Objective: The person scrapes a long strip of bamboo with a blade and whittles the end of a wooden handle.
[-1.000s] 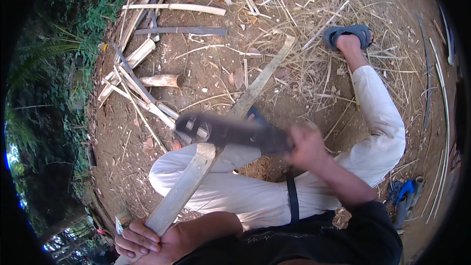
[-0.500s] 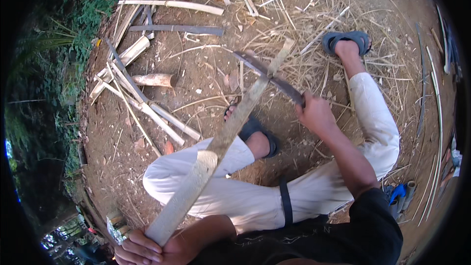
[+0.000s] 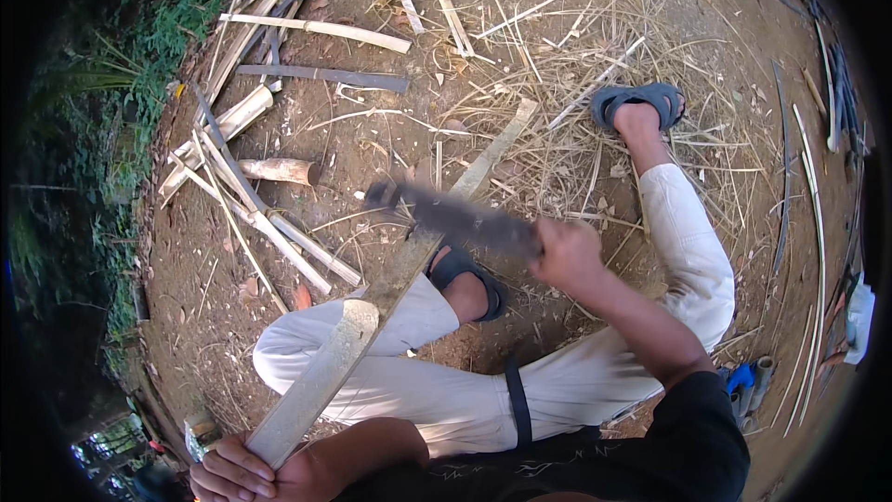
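Note:
My left hand (image 3: 243, 472) grips the near end of a long, pale bamboo slat (image 3: 314, 383) at the lower left. The slat slants up across my bent leg toward the upper middle, with a rounded node partway along it. My right hand (image 3: 571, 256) is closed round the handle of a dark machete (image 3: 465, 221), smeared by motion. Its blade points left and crosses over the slat beyond the node. Whether the blade touches the slat I cannot tell.
Split bamboo pieces (image 3: 316, 26) lie piled at the upper left, near a short bamboo log (image 3: 279, 171). Thin shavings (image 3: 595, 65) cover the dirt around my sandalled foot (image 3: 641, 110). Long strips (image 3: 811, 260) lie at the right, and green plants (image 3: 172, 28) border the left.
The machete has come down along the slat toward me and now blurs, its blade turned flatter across the view. My left hand keeps its grip. The whole view has shifted slightly.

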The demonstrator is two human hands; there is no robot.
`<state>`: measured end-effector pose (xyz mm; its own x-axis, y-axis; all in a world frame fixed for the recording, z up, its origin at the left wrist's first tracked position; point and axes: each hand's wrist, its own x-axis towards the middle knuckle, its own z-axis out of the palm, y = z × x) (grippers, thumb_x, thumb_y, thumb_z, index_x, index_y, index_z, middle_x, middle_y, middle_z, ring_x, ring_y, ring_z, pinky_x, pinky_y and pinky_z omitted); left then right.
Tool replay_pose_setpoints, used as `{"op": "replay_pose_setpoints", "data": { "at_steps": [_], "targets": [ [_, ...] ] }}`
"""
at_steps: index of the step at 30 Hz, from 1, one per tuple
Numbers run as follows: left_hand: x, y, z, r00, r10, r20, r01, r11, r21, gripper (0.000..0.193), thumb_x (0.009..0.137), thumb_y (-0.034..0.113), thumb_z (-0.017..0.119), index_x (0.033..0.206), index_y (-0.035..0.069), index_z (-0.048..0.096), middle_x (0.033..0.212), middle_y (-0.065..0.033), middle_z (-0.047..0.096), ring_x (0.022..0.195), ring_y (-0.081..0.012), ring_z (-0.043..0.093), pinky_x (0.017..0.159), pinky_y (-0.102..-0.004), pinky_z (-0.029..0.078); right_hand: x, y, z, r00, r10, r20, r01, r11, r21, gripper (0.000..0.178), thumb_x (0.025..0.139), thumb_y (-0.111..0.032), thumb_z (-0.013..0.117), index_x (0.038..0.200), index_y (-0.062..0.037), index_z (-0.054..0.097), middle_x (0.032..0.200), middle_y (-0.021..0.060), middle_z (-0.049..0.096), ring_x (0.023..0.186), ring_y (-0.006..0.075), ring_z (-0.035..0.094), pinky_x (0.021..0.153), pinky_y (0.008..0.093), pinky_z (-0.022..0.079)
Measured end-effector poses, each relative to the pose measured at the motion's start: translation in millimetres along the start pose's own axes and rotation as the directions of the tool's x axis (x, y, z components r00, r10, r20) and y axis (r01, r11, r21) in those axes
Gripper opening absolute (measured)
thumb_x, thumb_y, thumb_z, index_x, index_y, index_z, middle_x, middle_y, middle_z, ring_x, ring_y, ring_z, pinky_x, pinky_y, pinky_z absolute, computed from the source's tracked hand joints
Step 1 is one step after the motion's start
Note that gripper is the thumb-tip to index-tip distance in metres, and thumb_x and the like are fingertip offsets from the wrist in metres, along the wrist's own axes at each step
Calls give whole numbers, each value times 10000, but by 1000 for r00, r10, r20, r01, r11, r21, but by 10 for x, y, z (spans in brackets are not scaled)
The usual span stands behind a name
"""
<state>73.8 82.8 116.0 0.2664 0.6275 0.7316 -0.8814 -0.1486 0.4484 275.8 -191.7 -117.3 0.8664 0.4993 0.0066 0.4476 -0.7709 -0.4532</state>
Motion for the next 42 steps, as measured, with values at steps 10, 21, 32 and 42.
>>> {"op": "replay_pose_setpoints", "data": {
  "at_steps": [10, 21, 32, 42],
  "targets": [
    [112, -175, 187, 995, 33, -92, -33, 999, -2, 540, 1033, 515, 369, 698, 95, 425, 573, -22, 353, 427, -124, 310, 399, -246, 301, 841, 1130, 488, 914, 377, 149, -387, 921, 48, 323, 818, -239, 656, 850, 82, 677, 863, 313, 673, 882, 436, 677, 827, 483, 544],
    [121, -40, 279, 999, 44, -30, -41, 995, 89, 541, 1037, 510, 349, 678, 108, 401, 561, -7, 344, 413, -101, 299, 374, -224, 294, 392, 374, 23, 980, 101, 172, -100, 995, -12, 293, 795, -233, 697, 900, 28, 617, 792, 225, 687, 807, 388, 696, 746, 482, 563],
    [302, -235, 243, 998, 0, -55, 1, 1000, 15, 474, 1014, 455, 468, 686, 118, 409, 531, 6, 334, 372, -80, 278, 351, -215, 254, 922, 1334, 533, 840, 512, 182, -532, 842, 85, 342, 816, -235, 668, 924, 90, 676, 888, 293, 685, 871, 446, 677, 806, 466, 560],
    [441, -361, 37, 978, 40, -205, -12, 991, 135, 501, 1038, 480, 411, 693, 117, 404, 530, -4, 329, 376, -88, 277, 332, -218, 242, 874, 1615, 515, 786, 596, 166, -607, 794, 25, 307, 800, -206, 674, 918, 78, 688, 922, 293, 691, 920, 421, 684, 848, 464, 553]
  ]
}}
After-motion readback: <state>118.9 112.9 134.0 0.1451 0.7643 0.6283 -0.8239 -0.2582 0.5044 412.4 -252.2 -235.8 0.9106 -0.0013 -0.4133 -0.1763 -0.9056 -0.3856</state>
